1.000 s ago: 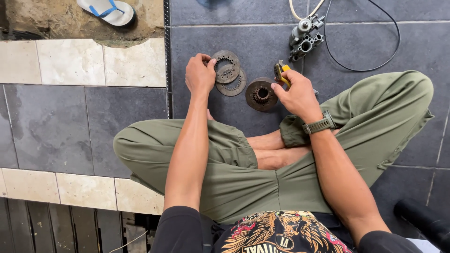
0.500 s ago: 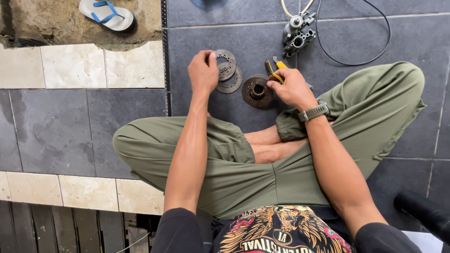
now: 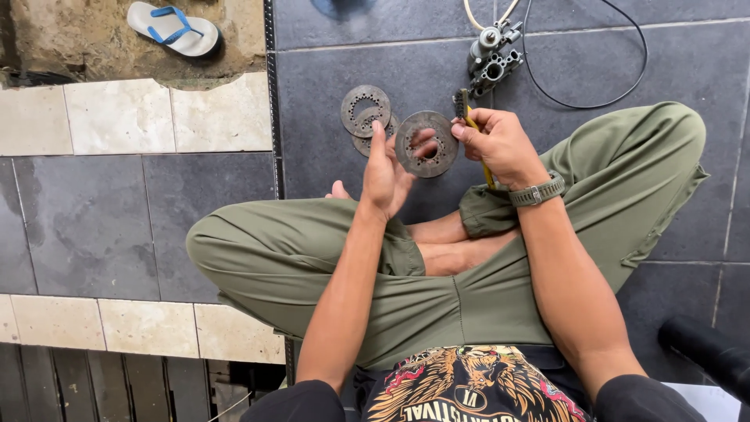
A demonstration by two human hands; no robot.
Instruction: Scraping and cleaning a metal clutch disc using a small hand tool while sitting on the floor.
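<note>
Seated cross-legged on a dark tiled floor, a person lifts a rusted, ring-shaped metal disc clear of the tiles and holds it between both hands above the knees, its flat face turned up toward the head camera, apparently so its surface can be looked over. The left hand supports the disc's near-left rim with fingers loosely spread behind it, while the right hand pinches the opposite rim between thumb and forefinger and clamps a yellow-handled brush under its remaining fingers, bristles pointing away. Two more perforated discs lie overlapped on the floor just beyond the left hand. Farther out, near the tile seam, rests a small carburettor-like metal part with a black cable looping from it. A blue-strapped sandal sits on bare ground at the far left corner.
</note>
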